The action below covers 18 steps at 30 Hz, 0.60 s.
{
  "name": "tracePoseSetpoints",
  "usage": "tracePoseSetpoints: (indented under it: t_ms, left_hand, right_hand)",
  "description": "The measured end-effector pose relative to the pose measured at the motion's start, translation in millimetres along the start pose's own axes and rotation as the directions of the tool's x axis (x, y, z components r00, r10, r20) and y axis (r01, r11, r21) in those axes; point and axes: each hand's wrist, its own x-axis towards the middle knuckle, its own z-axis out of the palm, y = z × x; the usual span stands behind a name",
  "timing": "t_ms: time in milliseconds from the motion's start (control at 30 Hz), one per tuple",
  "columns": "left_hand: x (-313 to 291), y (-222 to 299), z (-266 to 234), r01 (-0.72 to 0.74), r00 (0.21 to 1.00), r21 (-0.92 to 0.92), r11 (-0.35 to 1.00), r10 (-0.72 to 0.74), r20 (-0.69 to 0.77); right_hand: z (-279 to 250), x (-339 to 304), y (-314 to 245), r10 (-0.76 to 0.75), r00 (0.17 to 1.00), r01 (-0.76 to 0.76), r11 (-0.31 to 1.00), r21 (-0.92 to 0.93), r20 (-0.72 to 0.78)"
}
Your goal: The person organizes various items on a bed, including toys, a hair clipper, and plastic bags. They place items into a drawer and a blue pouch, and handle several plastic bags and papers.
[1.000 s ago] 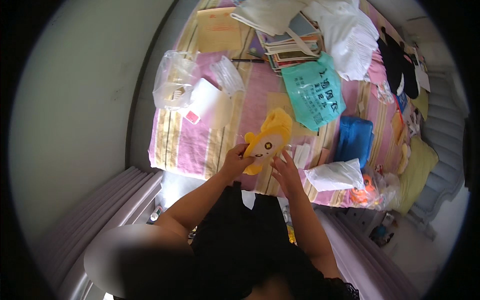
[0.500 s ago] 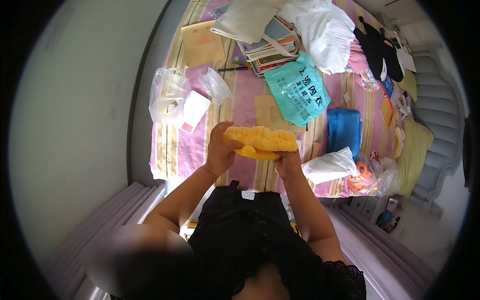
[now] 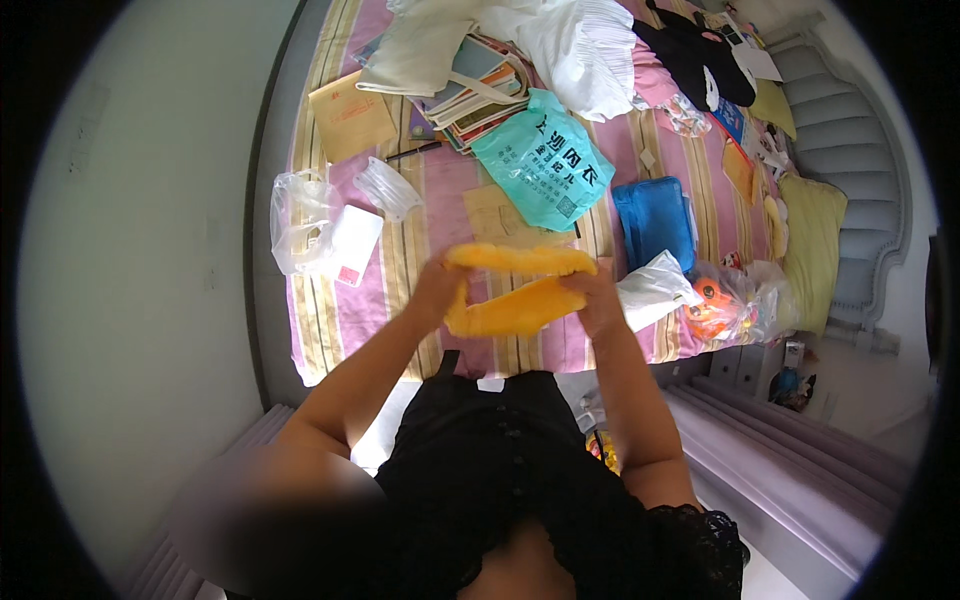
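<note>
Between my hands a yellow plush headband [image 3: 520,262] is stretched into a loop, its puffy strip on the far side and a smoother strip on the near side. My left hand [image 3: 440,290] grips its left end with curled fingers. At the right end, my right hand [image 3: 598,300] holds it, thumb side inward. The loop hangs over the near edge of a striped bedspread [image 3: 400,335], and motion blurs it a little. Just beyond it lies a brown paper envelope [image 3: 490,215].
A teal plastic bag [image 3: 545,165], a blue pouch [image 3: 655,222] and a white packet [image 3: 655,292] lie ahead and right. Leftward are a clear plastic bag [image 3: 300,225], a white box [image 3: 355,240] and a white face mask [image 3: 388,190]. Books [image 3: 490,95] are piled farther back.
My hands have moved apart and pulled the headband from a folded bundle into an open loop. The view has shifted, so the bed's things appear farther left.
</note>
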Motion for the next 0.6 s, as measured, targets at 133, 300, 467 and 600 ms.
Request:
tracePoseSetpoints:
  t_ms: [133, 300, 467, 600]
  left_hand:
    - [11.6, 24.2, -6.4, 0.047, 0.995, -0.489, 0.871, -0.084, -0.054]
    - [20.8, 20.1, 3.2, 0.373, 0.928, -0.615, 0.695, -0.278, 0.250]
    - [-13.4, 7.0, 30.7, 0.479, 0.874, -0.565, 0.672, -0.308, 0.375]
    - [-23.8, -14.4, 24.1, 0.545, 0.808, -0.521, 0.657, -0.245, 0.536]
  right_hand:
    - [-17.7, -16.6, -9.7, 0.060, 0.995, -0.081, 0.958, 0.276, 0.083]
    - [-5.6, -35.9, -14.4, 0.074, 0.991, -0.129, 0.756, 0.641, 0.112]
    - [-11.1, -38.7, -39.2, -0.218, 0.958, 0.039, 0.746, 0.665, 0.188]
    - [-32.9, -26.9, -38.9, -0.296, 0.942, 0.150, 0.794, 0.590, 0.159]
